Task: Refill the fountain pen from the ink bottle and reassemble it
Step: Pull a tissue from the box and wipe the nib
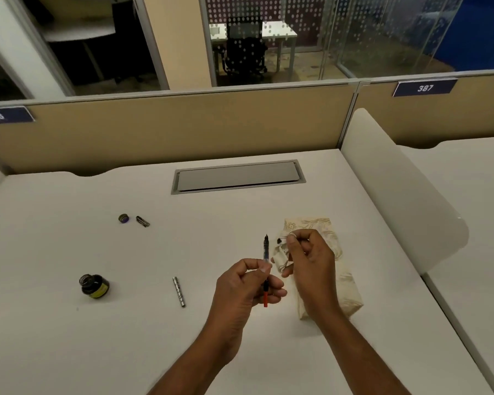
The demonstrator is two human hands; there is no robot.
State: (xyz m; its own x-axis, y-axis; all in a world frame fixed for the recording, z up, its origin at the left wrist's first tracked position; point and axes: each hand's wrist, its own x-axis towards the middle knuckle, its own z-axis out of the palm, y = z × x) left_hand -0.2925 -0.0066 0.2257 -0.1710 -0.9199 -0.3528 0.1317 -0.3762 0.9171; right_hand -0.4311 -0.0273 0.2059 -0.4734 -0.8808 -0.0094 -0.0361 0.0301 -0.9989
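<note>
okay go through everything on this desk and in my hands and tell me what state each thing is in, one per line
Small dark glass ink bottle: uncapped, upright.
Round bottle cap: off, lying near the pen cap.
Silver pen cap: off, lying on the desk.
Silver patterned pen barrel: detached, lying flat.
Nib section with clear converter and red end: bare, nib up, in the left hand grip.
Cream patterned cloth: ink-spotted, corner pinched by the right hand.

Even overhead light is falling on the white desk (69, 352), throwing only faint shadows; the rooms behind the glass (354, 38) are lying dim, slightly soft, and wide-angle distortion is bowing the edges.
</note>
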